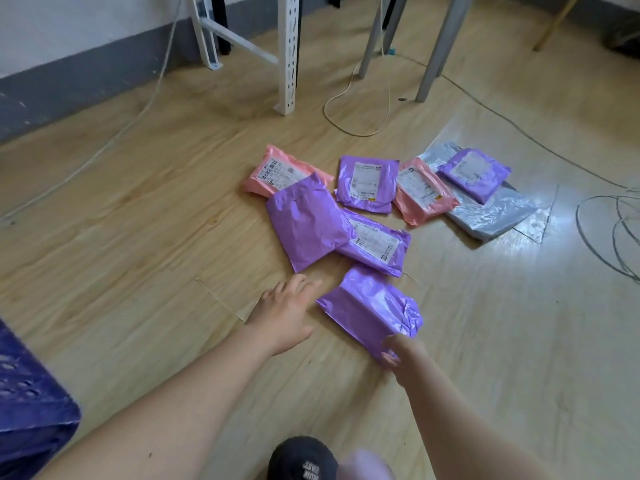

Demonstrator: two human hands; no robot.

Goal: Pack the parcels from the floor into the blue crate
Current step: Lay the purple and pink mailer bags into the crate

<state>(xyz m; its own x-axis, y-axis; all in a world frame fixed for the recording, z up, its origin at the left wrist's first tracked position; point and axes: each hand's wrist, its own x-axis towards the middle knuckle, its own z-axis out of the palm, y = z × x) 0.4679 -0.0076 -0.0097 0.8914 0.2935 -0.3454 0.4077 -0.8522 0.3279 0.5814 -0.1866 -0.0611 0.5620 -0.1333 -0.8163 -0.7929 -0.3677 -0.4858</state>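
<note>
Several plastic-wrapped parcels lie on the wooden floor. Nearest to me is a purple parcel [369, 308]; my right hand [403, 353] grips its near corner. My left hand [287, 306] reaches out just left of that parcel with fingers spread, close to its edge; I cannot tell whether it touches. Beyond lie a plain purple parcel [306, 223], a labelled purple parcel [375, 247], another purple parcel [367, 183], two pink parcels [282, 171] [424, 192], and a small purple parcel [474, 173] on top of a grey parcel [491, 211]. A corner of the blue crate [31, 403] shows at the lower left.
White rack legs [289, 57] and grey table legs [440, 46] stand behind the parcels. Cables [356, 109] trail over the floor, with a coil [620, 230] at the right edge. A dark shoe [303, 459] is at the bottom centre.
</note>
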